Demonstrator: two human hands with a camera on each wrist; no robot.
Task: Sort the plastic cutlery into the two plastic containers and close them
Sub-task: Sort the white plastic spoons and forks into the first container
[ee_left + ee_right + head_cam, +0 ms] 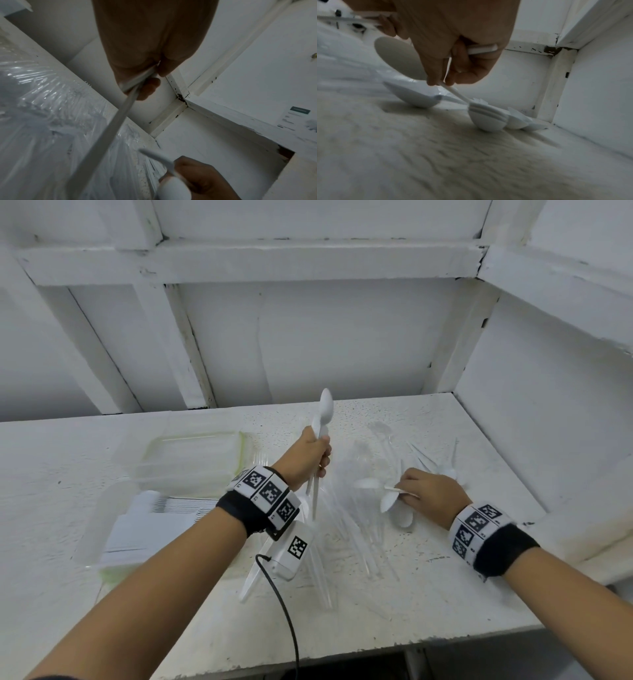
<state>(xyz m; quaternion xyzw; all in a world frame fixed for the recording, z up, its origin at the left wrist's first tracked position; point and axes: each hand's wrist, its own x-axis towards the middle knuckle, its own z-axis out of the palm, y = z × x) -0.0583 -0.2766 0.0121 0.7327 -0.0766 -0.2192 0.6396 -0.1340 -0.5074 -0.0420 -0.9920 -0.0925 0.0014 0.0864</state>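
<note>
You are standing at a white, speckled tabletop (pixel 428 587) set into a corner of white-painted panelled walls with chipped, dark-flecked joints. On the left part of the table lie the two clear plastic containers: the far container (pixel 191 460) sits open with a greenish tinge at its rim, and the near container (pixel 137 529) holds a packed row of white cutlery. Between your arms a loose pile of clear plastic cutlery (pixel 346 529) is scattered across the tabletop, hard to tell piece from piece. Your left hand (pixel 308 457) is raised above that pile, fingers curled round the handles of a bunch of white spoons (pixel 323 419), bowls pointing up and the handles sticking down below your fist; the left wrist view shows the handles running out from under your curled fingers. Your right hand (pixel 428 494) is low at the right of the pile, its fingers closed on several white spoons in a fan (pixel 390 498). In the right wrist view your fingertips (pixel 435 79) pinch a thin handle whose bowl rests on the tabletop among nested spoon bowls (pixel 489 119), with another handle tucked in your palm.
</note>
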